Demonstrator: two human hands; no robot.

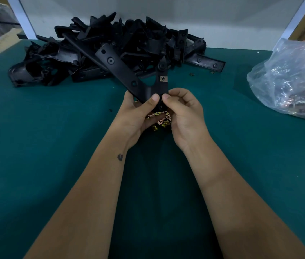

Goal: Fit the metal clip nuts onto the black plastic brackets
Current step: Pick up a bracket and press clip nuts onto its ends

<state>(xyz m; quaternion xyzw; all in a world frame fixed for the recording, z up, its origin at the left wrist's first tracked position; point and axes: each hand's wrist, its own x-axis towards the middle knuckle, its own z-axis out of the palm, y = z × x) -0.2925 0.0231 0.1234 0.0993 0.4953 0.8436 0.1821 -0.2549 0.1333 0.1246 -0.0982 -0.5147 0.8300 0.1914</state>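
Black plastic bracket (123,71): held above green surface (45,146), one clip nut (163,79) fitted. Left hand (138,113) and right hand (183,113) each had a grasping grip on its lower end. Loose clip nuts (160,120) lay beneath.

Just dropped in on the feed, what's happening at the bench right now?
A person holds one black plastic bracket up over the green table, left hand and right hand both gripping its lower end. One metal clip nut already sits on it. Loose clip nuts lie beneath the hands; more brackets are piled behind, and a plastic bag lies right.
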